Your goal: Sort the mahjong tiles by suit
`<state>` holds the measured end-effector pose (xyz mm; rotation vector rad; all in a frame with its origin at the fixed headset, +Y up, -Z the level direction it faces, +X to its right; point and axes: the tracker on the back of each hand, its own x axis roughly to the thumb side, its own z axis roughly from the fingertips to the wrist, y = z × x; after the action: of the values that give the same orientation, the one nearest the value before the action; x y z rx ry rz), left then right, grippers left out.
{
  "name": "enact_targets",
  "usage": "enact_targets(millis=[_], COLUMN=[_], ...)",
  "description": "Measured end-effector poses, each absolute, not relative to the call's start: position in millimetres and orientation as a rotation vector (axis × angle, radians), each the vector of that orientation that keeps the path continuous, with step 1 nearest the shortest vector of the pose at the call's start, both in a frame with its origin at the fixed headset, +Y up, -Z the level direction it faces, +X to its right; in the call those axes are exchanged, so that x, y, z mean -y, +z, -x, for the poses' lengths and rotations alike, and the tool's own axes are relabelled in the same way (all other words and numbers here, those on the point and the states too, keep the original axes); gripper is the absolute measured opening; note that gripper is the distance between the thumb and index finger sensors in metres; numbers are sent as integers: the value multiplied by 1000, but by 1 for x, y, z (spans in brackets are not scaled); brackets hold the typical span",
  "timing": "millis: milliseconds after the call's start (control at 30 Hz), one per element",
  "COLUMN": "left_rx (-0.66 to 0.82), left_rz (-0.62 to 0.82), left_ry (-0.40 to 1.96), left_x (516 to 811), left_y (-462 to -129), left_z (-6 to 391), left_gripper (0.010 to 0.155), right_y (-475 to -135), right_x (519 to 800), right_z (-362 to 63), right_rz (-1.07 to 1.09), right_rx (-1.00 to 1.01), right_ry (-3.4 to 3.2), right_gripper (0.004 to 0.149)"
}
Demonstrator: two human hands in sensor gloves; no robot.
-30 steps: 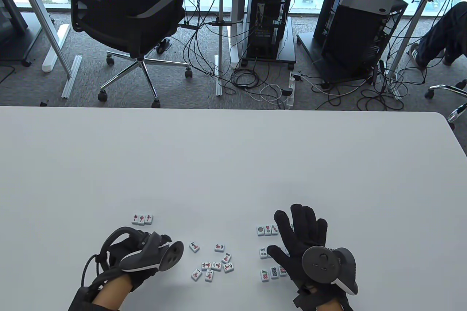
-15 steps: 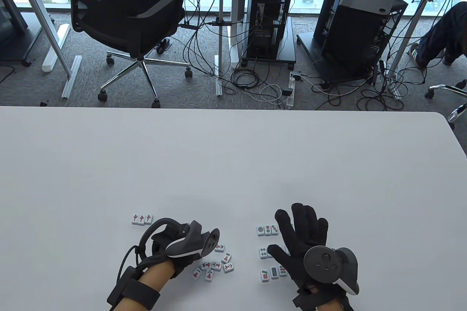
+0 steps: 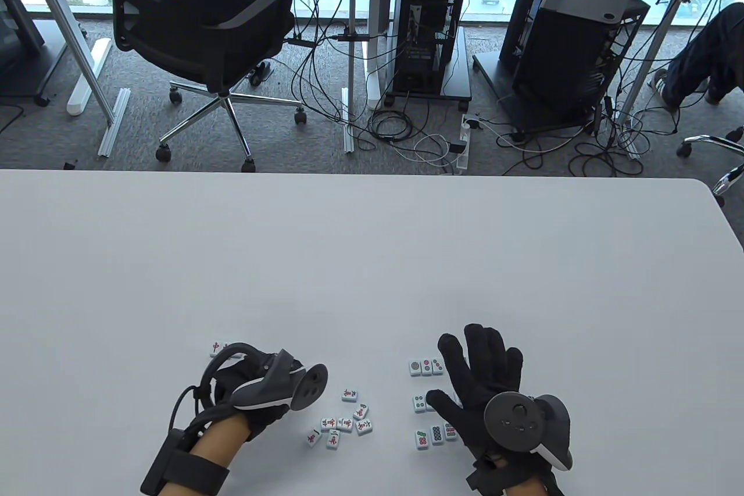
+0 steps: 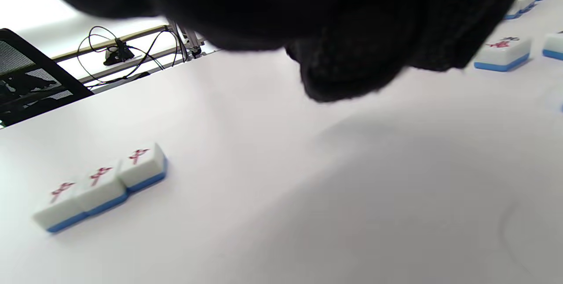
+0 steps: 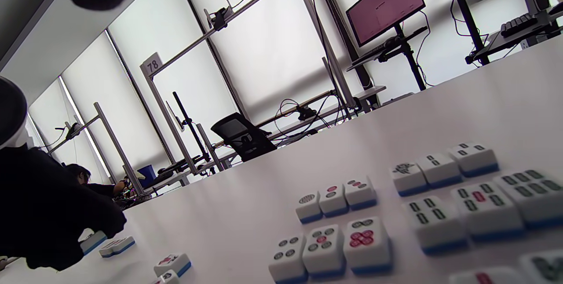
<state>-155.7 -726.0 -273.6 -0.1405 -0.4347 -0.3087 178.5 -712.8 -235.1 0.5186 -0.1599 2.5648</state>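
Left hand (image 3: 256, 397) curled, contents hidden, hovers just right of the red-character row (image 4: 100, 185), nearer it. Right hand (image 3: 485, 385) flat, empty, over sorted tiles (image 3: 426, 367) well right. Unsorted cluster (image 3: 343, 420) between.

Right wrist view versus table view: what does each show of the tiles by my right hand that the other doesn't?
Only the right wrist view shows the bamboo tiles, which the right hand covers from above. Only the table view shows that hand spread flat above them, plus the left hand near the red-character row. Both show the dot tiles and loose character tiles on the white table.
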Motion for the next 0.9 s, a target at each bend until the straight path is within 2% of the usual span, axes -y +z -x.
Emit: enact_targets(millis=[167,367,500,900], left_rx=[321,271,280,328], left_rz=[142,244,322,339], left_ry=[-330,-343,-376,-394], left_x=[710,725,742,763], left_y=[-260,-234,-222,-217], left_z=[205,247,256,245], left_gripper=[62,62,62,63], right_y=[-235,-235,-235,-236], right_x=[713,714,715,715], right_z=[-178,-178,-177,-177], right_rz=[-520,-518,-515,-501], right_rx=[159,147,138,124], right_ry=[2577,2587,2598,2609], right_gripper=[75,75,75,75])
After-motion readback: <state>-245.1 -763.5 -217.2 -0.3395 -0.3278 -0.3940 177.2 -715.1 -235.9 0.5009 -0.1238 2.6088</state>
